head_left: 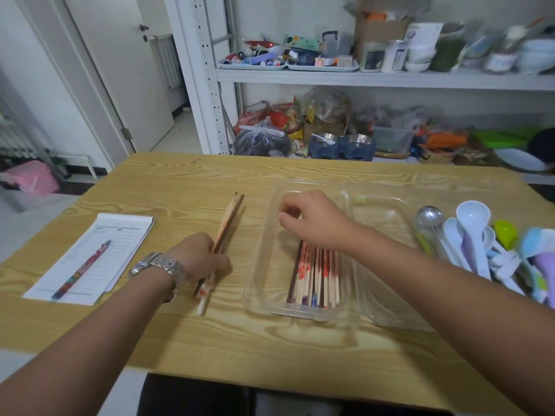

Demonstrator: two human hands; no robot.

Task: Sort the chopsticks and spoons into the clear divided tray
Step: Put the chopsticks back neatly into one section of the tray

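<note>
A clear divided tray (258,283) lies on the wooden table. Its left compartment holds several chopsticks (315,274) with red and blue patterned ends; its right compartment (381,265) holds nothing I can see. My left hand (199,256), a metal watch on its wrist, is closed around a small bundle of chopsticks (229,220) left of the tray, their tips pointing away from me. My right hand (312,219) hovers over the far end of the left compartment, fingers curled down; whether it touches the chopstick tips is hidden. A pile of spoons (480,244) lies right of the tray.
A notepad (99,250) with a patterned pen (81,270) lies at the table's left. Behind the table stand white shelves (360,76) crowded with jars, bags and bowls. A door (120,70) is at the back left.
</note>
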